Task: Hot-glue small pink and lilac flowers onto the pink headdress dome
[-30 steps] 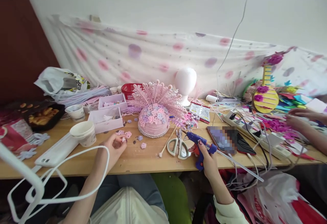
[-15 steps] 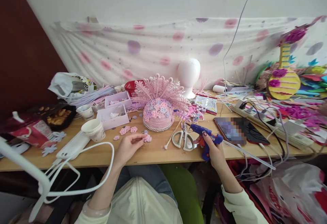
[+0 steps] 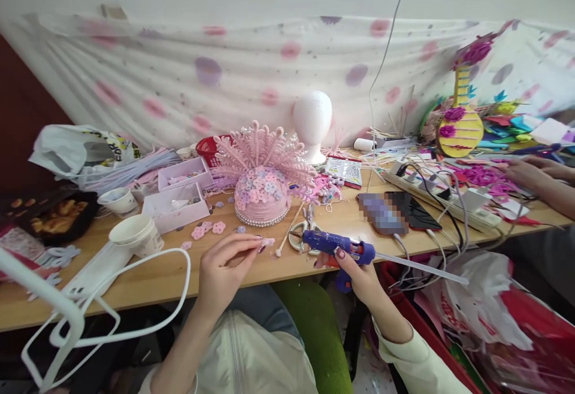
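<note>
My left hand [image 3: 227,268] pinches a small pink flower [image 3: 268,242] between thumb and fingertips, just above the table's front part. In my right hand [image 3: 359,274] is a blue glue gun [image 3: 330,243], its nozzle pointing left toward the flower, with a gap between them. A clear glue stick [image 3: 422,267] sticks out of its back end. Behind both hands stands a pink headdress [image 3: 263,202] with looped plumes, pastel flowers and a pearl rim. Several loose pink flowers [image 3: 202,230] lie left of it. Scissors [image 3: 309,223] lie partly hidden behind the glue gun.
White boxes [image 3: 177,208], paper cups [image 3: 137,233] and a white power bank [image 3: 94,268] stand at left, near a white lamp arm [image 3: 58,298]. A foam head [image 3: 312,124] stands behind. Phones [image 3: 411,209] and a power strip [image 3: 449,199] lie right, near another person's hands [image 3: 534,172].
The view has turned right. My left hand has lifted the flower off the table, and the glue gun has come left, closer to it. Another person's hands now show at right.
</note>
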`<action>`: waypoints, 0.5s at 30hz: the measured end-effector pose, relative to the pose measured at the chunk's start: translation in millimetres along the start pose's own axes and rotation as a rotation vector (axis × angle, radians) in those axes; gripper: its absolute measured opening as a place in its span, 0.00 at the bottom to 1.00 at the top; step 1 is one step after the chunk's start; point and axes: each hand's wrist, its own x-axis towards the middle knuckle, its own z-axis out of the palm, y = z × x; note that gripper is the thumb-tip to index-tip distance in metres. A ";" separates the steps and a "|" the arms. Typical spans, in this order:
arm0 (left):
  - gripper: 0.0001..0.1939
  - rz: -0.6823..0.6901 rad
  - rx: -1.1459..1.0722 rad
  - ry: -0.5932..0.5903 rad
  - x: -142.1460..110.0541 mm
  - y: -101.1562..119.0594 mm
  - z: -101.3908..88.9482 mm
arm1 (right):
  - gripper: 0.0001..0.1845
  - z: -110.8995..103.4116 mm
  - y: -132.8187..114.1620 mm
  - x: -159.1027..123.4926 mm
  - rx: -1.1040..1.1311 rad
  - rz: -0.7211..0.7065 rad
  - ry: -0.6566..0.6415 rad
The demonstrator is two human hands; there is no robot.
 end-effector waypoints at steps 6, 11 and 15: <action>0.22 -0.532 -0.473 0.031 0.1 0.9 15.8 | 0.25 7.4 -2.7 -5.7 0.025 0.023 -0.041; 0.25 -0.615 -0.493 -0.031 -1.6 7.0 17.5 | 0.22 5.6 6.3 -6.2 0.032 0.018 0.016; 0.26 -0.572 -0.505 -0.055 -4.1 9.3 18.5 | 0.23 9.6 3.3 -6.1 0.124 0.049 0.004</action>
